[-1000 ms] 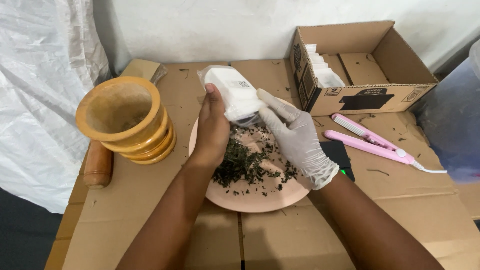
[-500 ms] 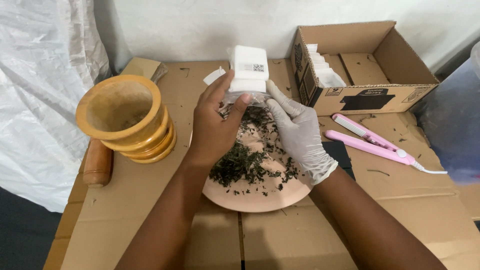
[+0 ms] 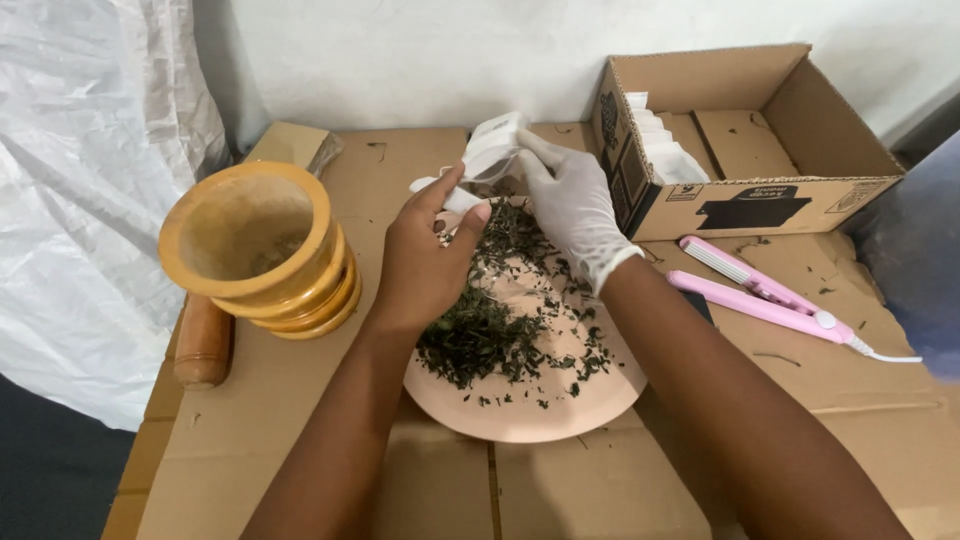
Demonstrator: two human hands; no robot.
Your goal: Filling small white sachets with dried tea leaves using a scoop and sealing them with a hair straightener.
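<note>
A small white sachet (image 3: pixel 492 150) is held above the far rim of a pink plate (image 3: pixel 530 410) that carries a heap of dried green leaves (image 3: pixel 490 320). My left hand (image 3: pixel 425 260), bare, pinches the sachet's lower edge. My right hand (image 3: pixel 570 205), in a white glove, grips its upper part from the right. Both hands hover over the back of the plate.
A yellow wooden mortar (image 3: pixel 255 245) stands at the left with a wooden pestle (image 3: pixel 203 340) lying beside it. An open cardboard box (image 3: pixel 740 140) holding white sachets sits at the back right. A pink hair straightener (image 3: pixel 765 290) lies to the right. White plastic sheeting hangs at left.
The sachet has been raised off the leaves and tilted, and both hands moved toward the back of the plate. The camera has shifted slightly.
</note>
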